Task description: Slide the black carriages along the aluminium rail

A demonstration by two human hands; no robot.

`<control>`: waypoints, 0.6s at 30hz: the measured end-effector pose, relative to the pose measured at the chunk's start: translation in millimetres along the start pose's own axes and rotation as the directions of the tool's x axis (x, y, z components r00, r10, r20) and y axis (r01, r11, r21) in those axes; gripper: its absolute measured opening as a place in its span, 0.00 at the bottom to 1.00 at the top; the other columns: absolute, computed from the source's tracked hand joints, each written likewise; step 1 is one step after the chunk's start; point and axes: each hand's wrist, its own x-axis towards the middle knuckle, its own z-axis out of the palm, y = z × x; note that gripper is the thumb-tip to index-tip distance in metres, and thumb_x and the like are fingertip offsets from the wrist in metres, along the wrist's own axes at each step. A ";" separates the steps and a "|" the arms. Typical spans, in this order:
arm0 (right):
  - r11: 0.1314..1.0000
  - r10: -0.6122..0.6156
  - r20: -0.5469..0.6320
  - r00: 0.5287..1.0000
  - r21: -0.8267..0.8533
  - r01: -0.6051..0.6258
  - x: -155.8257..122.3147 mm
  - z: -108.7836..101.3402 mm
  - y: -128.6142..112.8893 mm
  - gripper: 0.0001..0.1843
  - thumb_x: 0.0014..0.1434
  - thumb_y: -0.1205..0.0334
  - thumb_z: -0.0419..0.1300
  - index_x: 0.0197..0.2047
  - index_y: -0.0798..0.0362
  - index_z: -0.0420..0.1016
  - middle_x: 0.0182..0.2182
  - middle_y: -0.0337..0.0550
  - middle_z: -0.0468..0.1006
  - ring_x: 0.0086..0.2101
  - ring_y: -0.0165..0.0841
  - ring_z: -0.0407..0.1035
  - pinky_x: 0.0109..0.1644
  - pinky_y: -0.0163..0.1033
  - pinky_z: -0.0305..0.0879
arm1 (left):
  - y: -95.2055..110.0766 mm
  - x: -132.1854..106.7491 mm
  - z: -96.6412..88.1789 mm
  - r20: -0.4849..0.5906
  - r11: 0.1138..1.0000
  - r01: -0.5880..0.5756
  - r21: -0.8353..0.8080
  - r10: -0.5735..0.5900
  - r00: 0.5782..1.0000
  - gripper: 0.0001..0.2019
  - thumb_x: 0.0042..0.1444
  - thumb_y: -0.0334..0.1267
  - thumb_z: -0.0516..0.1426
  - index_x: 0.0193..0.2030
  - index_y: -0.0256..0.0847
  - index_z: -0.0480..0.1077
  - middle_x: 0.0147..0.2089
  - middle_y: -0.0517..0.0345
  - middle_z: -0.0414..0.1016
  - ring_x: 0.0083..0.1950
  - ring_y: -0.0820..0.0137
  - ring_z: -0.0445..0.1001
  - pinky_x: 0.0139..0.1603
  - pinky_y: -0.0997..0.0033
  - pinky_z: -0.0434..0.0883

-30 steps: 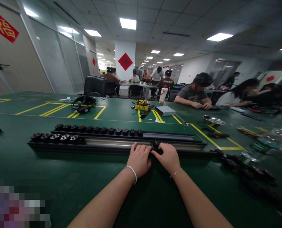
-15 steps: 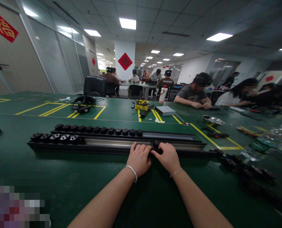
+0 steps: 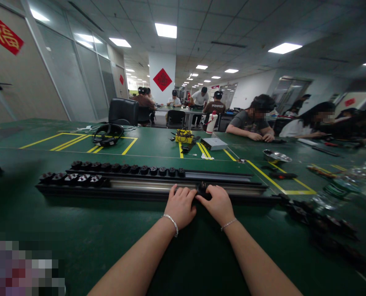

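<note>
A long black power track with a metallic inner channel lies across the green table before me. My left hand has its fingers curled over the track's near side, close to a small black socket module. On the module's right, my right hand pinches it between thumb and fingers over the channel. Its underside is hidden, so I cannot tell whether it sits in the track. Several socket modules fill the track's left end. Behind it, a second track carries a row of black modules.
Loose black modules lie to the right near a plastic bottle. Farther back are a metal bowl, a white box, a yellow cable-wrapped item and a black headset. A co-worker sits across the table.
Both hands and the socket module look the same. In the background, a person in white has straightened up. A blurred grey shape now shows at the table's far left edge.
</note>
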 end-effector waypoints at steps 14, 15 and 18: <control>1.000 0.013 -0.008 1.000 0.003 -0.013 0.3 -1.5 -2.0 0.18 0.51 0.45 0.55 0.24 0.50 0.61 0.21 0.38 0.68 0.28 0.32 0.63 0.38 0.38 0.55 | -0.7 -0.2 2.4 -0.020 1.000 -0.010 -0.011 0.010 1.000 0.22 0.50 0.39 0.52 0.54 0.46 0.59 0.46 0.57 0.67 0.50 0.65 0.63 0.62 0.54 0.43; 1.000 0.013 -0.004 1.000 0.003 -0.013 0.3 -1.5 -1.9 0.18 0.51 0.45 0.55 0.24 0.50 0.61 0.21 0.38 0.68 0.28 0.32 0.63 0.38 0.38 0.55 | -0.7 -0.3 2.8 -0.023 1.000 -0.010 -0.010 0.010 1.000 0.23 0.50 0.39 0.52 0.55 0.46 0.59 0.47 0.57 0.67 0.50 0.65 0.63 0.62 0.54 0.43; 1.000 0.015 0.008 1.000 -0.001 -0.015 0.1 -0.9 -1.3 0.18 0.51 0.45 0.56 0.24 0.51 0.61 0.22 0.39 0.69 0.29 0.33 0.63 0.38 0.38 0.55 | -1.1 -0.7 3.5 -0.023 1.000 -0.011 -0.006 0.011 1.000 0.25 0.49 0.40 0.53 0.56 0.46 0.58 0.47 0.56 0.67 0.50 0.65 0.62 0.63 0.53 0.43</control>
